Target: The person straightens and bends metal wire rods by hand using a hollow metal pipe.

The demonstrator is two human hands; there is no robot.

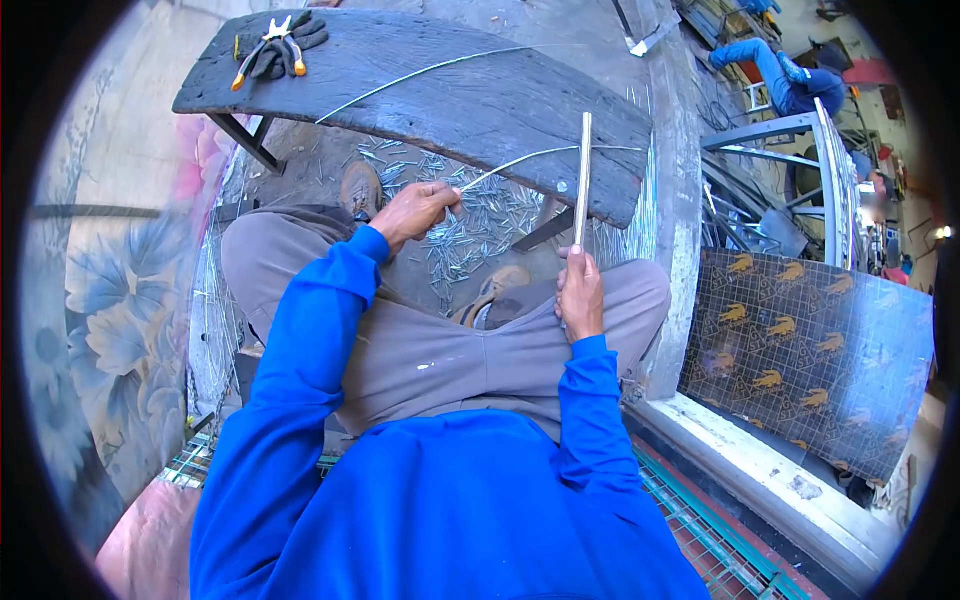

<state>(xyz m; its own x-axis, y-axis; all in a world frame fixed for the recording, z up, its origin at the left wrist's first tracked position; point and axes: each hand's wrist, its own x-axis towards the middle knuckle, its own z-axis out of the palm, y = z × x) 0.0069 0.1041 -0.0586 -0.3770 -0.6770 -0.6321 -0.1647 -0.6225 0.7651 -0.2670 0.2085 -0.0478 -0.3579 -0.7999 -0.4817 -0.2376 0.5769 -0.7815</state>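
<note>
My left hand [415,213] is closed on the near end of a thin metal wire [515,162]. The wire bends up and to the right over the front edge of the dark wooden bench [430,70]. My right hand [581,295], above my right knee, grips the lower end of a straight, narrow metal bar [585,190], which points away from me. Bar and wire cross in the view; whether they touch I cannot tell. A second curved wire [400,80] lies on the bench top.
Pliers [277,45] with orange-tipped handles lie on dark gloves [310,33] at the bench's far left. Short cut wire pieces [450,235] litter the floor between my feet. A patterned dark board [800,350] stands at right, below a metal frame [770,132]. Another person [785,75] is at upper right.
</note>
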